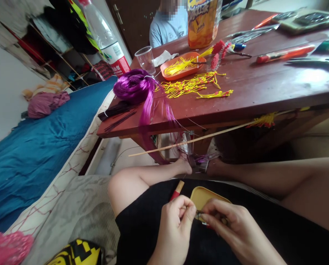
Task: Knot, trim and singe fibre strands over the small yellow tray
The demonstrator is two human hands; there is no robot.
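Both of my hands are low in the head view, over my lap on black cloth. My left hand (178, 224) is closed in a pinch on a small thin piece (197, 212) between the two hands. My right hand (230, 228) pinches the same piece from the other side. Just behind the hands a yellow tray (201, 195) rests on my lap. A red-handled tool (177, 190) sticks out beside the left hand. A long thin wooden stick (192, 140) runs across under the table edge, with a yellow tuft (263, 120) on its far end.
A red-brown table (263, 88) carries a purple thread bundle (135, 87), yellow stamen strands (192, 86), an orange tray (183, 66), a clear cup (145, 59), a snack bag (203, 22) and tools. Another person (168, 25) sits behind it. A blue-covered bed (34, 147) lies left.
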